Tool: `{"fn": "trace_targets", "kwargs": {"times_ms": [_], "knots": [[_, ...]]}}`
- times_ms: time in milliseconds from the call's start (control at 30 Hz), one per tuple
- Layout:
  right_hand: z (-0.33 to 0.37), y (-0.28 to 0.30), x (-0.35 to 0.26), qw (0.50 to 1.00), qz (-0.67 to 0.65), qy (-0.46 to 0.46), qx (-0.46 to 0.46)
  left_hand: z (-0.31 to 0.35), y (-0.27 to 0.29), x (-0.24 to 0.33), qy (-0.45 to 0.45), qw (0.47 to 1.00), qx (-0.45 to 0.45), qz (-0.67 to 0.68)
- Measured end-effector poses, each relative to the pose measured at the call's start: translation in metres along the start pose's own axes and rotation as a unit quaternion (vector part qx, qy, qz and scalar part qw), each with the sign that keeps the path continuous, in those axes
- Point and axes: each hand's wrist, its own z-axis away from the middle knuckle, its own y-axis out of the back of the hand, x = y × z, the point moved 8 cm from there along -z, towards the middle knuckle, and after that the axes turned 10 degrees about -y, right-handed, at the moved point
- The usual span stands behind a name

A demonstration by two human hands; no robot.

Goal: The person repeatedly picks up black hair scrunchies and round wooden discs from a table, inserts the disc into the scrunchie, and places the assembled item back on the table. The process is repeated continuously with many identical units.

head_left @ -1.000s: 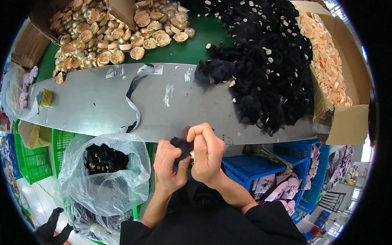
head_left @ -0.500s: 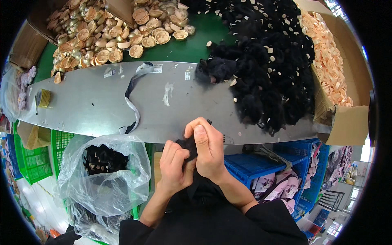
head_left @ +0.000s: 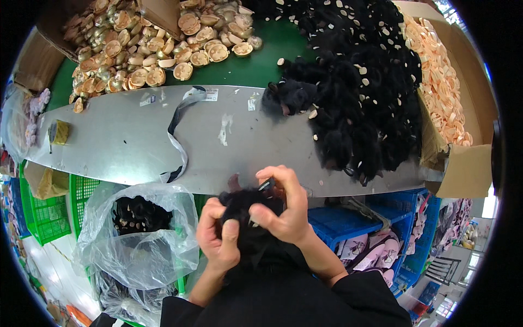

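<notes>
The small black fuzzy hairpiece sat between both hands, just below the grey metal table edge. The left hand clenched it from beneath; the right hand pinched its upper edge, equally near.

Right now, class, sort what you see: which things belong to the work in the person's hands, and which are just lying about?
In the work:
left hand
right hand
black fuzzy piece gripped between both hands
heap of black fuzzy pieces
clear bag holding similar dark pieces

Lying about:
tan round parts on the green surface
black and white strap
tape roll
blue crates
</notes>
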Motion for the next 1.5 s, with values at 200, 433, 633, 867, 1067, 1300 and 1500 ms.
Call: {"fn": "trace_targets", "kwargs": {"times_ms": [200,433,633,867,1067,1300,1500], "knots": [[0.013,-0.027,-0.035,0.992,0.054,0.098,-0.051,0.006,0.037,0.042,-0.122,0.987,-0.005,-0.103],[0.000,-0.073,-0.074,0.975,0.042,0.160,-0.150,0.026,0.115,0.089,-0.125,0.968,0.162,-0.145],[-0.080,-0.066,-0.055,0.962,0.170,0.119,-0.179,0.056,0.219,0.084,-0.030,0.866,0.384,-0.320],[-0.209,-0.128,-0.034,0.899,0.350,0.204,-0.168,0.039,0.180,0.038,-0.033,0.942,0.267,-0.202],[-0.289,-0.206,-0.013,0.857,0.416,0.278,-0.126,-0.005,0.083,0.034,-0.105,0.982,0.062,-0.141],[-0.284,-0.185,-0.012,0.857,0.439,0.210,-0.169,-0.024,0.032,0.006,-0.073,0.994,-0.068,-0.037],[-0.255,-0.052,-0.006,0.978,0.128,0.005,-0.167,-0.026,0.010,-0.009,-0.015,0.991,-0.125,-0.041]]}}
